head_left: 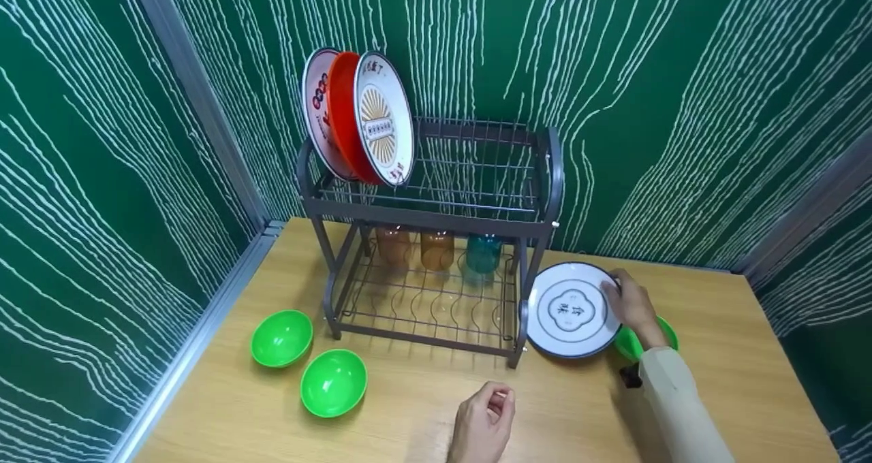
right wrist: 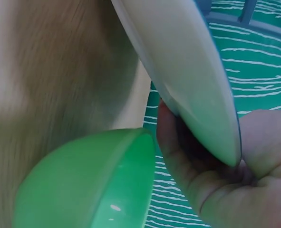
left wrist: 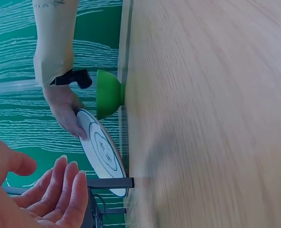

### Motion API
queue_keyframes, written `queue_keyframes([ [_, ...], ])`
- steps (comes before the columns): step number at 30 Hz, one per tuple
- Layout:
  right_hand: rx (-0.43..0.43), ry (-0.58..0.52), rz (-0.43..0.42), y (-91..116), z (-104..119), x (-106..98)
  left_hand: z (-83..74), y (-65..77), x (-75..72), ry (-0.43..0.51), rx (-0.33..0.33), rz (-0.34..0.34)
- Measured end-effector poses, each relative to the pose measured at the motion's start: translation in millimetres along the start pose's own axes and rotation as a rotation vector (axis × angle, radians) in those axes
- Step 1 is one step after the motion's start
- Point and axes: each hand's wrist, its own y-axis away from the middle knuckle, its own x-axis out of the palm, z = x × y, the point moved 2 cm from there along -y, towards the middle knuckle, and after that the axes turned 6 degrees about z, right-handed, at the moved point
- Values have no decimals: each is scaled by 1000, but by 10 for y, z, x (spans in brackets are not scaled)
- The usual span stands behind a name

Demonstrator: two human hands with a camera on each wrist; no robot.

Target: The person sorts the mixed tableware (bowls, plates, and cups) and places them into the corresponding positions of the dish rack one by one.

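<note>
My right hand [head_left: 632, 306] pinches the right rim of a white plate [head_left: 571, 340] with a dark blue edge and a printed emblem. In the right wrist view, the thumb lies on one face of the plate [right wrist: 188, 71] and the fingers on the other. The plate is tilted, its near side raised off the table, beside the rack's right end. Under the right wrist stands a green bowl [head_left: 669, 333], partly hidden by the arm. Palm up, my left hand [head_left: 482, 422] hangs over the front of the table with loosely bent fingers, holding nothing.
A dark two-tier dish rack [head_left: 436, 212] stands at the back. Its top tier carries two patterned white plates and an orange-red plate [head_left: 346, 119] between them. Several coloured glasses, one teal [head_left: 484, 253], stand on the lower tier. Two green bowls [head_left: 282, 339] sit at the left.
</note>
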Motion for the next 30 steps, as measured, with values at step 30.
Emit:
queue_keyframes([
  [30, -106, -78, -36, 847, 49, -259, -32, -73, 332, 190, -116, 60],
])
